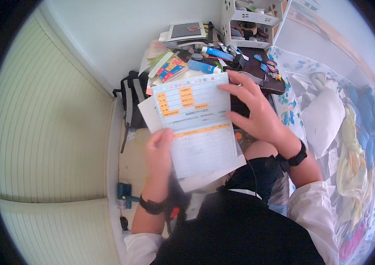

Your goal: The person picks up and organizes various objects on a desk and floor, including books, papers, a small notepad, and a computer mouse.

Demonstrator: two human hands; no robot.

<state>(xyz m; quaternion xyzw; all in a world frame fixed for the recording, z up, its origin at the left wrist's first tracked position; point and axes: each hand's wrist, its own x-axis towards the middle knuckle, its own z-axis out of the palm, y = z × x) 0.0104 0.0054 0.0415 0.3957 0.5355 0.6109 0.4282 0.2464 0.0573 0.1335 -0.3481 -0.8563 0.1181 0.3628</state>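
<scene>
A printed form sheet (204,149) with orange header cells and ruled lines is held up in front of me. My left hand (159,155) pinches its left edge, thumb on top. Behind the form, a white sheet (149,114) sticks out at an angle on the left and along the bottom. At the form's upper right edge is my right hand (257,107), fingers spread, with fingertips overlapping the paper's edge. Both wrists wear dark bands.
Beyond the papers, a dark desk (252,63) carries blue tubes (204,66), a colourful booklet (172,68), a tablet (187,31) and a white shelf unit (253,18). A backpack (134,99) stands left, near a slatted door (51,116). Rightward, a bed holds a white pillow (323,116).
</scene>
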